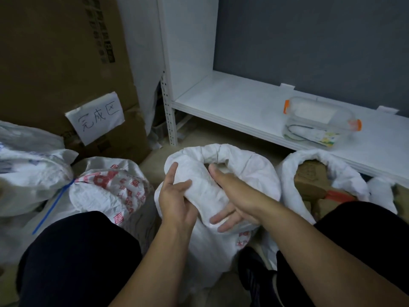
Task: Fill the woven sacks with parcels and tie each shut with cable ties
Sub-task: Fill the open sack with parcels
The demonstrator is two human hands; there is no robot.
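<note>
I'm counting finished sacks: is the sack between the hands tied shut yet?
No, still open. The middle sack has its rim rolled down around a gaping mouth, no tie on it; the left hand and right hand grip its near edge.

Dim, bluish, flat light — soft shadows; slight blur overall; wide-angle bending at edges.

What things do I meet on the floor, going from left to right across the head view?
Tied sack with blue cable tie → sack with red print → left hand → right hand on the middle sack → open sack with a cardboard box.
</note>
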